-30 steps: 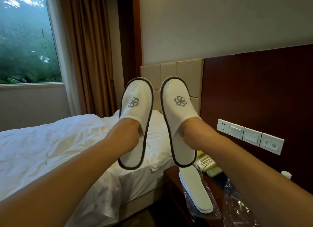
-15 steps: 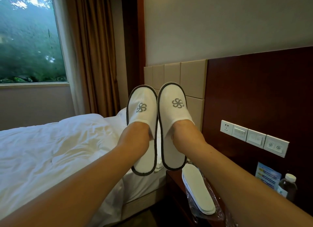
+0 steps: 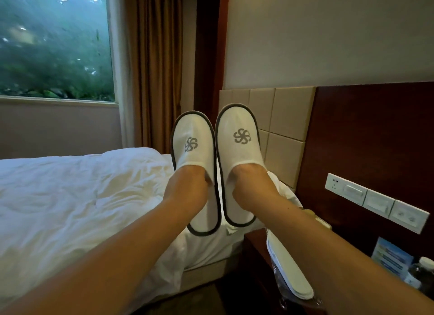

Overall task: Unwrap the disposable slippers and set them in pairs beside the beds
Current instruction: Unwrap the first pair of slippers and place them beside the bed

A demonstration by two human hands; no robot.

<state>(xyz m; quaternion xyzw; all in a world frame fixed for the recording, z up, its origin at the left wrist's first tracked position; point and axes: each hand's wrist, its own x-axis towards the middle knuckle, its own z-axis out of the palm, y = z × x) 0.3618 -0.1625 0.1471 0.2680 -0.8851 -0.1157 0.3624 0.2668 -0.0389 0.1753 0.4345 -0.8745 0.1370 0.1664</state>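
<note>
Got left hand [image 3: 187, 187], right hand [image 3: 250, 185] shoved inside white grey-trimmed cloth slippers [image 3: 237, 126], upright, parallel above white bed [image 3: 70, 197] edge; grip hidden, can't tell.

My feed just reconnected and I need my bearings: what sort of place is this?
Most likely a hotel guest room: a bed with white bedding, a wall strip of switches by the headboard, and white logo slippers, with another pair in plastic on the bedside table.

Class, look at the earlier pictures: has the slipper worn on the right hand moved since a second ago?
Yes. The right slipper has shifted left against the tan headboard, closing the gap to the left slipper.
</note>
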